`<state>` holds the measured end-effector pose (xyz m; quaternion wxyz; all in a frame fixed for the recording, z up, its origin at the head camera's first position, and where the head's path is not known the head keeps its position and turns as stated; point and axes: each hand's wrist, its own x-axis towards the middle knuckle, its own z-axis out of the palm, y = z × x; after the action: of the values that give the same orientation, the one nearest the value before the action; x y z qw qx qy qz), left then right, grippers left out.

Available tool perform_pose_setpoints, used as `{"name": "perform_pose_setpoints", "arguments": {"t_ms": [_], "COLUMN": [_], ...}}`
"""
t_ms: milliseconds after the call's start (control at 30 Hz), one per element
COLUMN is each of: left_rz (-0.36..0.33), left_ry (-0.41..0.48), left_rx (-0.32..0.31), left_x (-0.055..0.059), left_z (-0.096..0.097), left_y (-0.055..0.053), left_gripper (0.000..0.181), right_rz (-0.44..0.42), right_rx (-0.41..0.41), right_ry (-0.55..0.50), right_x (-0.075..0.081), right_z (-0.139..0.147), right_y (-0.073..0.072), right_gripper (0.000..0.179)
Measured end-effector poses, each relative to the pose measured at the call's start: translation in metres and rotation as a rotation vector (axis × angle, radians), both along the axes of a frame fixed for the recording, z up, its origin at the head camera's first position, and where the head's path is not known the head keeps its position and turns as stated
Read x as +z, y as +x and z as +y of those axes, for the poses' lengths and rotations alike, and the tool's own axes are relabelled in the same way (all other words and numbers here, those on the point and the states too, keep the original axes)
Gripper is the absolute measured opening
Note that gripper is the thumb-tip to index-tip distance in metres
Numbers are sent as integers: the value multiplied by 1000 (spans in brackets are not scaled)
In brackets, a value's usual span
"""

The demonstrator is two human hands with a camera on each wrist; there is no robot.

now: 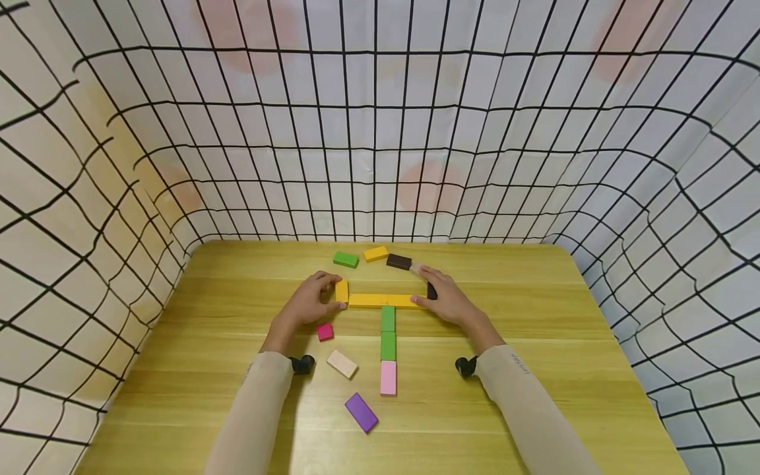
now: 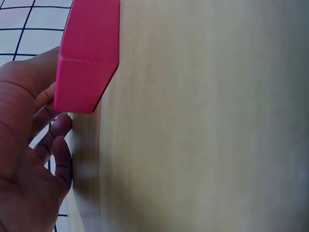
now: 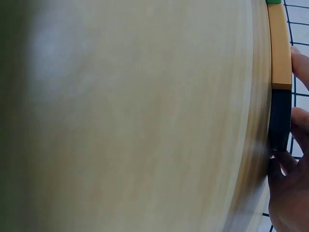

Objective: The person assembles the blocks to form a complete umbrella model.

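At the left end of the yellow row, my left hand [image 1: 311, 298] holds a short yellow block [image 1: 342, 291] between thumb and fingers. My right hand [image 1: 446, 298] curls round a black block [image 1: 432, 291] at the row's right end. Its thumb touches the right yellow block [image 1: 401, 301], beside the left yellow block [image 1: 368, 301]. An index fingertip lies near a pale block [image 1: 415, 267], partly covered by it. In the right wrist view the black block [image 3: 280, 118] abuts the yellow one [image 3: 281, 48]. A red block [image 2: 89, 48] looms large in the left wrist view.
Two green blocks [image 1: 388, 333] and a pink block [image 1: 388, 378] run down from the row. Behind it stand a green block [image 1: 346, 259], a yellow block [image 1: 375, 254] and a dark brown block [image 1: 399, 262]. A beige block [image 1: 342, 363] and a purple block [image 1: 361, 412] lie nearer.
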<state>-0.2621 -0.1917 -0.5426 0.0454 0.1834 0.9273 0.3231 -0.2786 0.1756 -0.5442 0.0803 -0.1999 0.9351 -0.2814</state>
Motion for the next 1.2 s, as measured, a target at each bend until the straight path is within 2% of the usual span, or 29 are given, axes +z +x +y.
{"name": "perform_pose_setpoints", "arguments": {"t_ms": [533, 967, 1200], "left_rz": [-16, -15, -41], "left_ry": [14, 20, 45], "left_rx": [0, 2, 0], "left_x": [0, -2, 3], "left_z": [0, -1, -3], "left_y": [1, 0, -1], "left_gripper": [67, 70, 76], "right_rz": [16, -7, -5], "right_rx": [4, 2, 2], "right_ry": [-10, -13, -7], "right_x": [0, -1, -3], "right_z": [1, 2, 1], "right_y": [1, -2, -1], "right_gripper": [83, 83, 84]}}
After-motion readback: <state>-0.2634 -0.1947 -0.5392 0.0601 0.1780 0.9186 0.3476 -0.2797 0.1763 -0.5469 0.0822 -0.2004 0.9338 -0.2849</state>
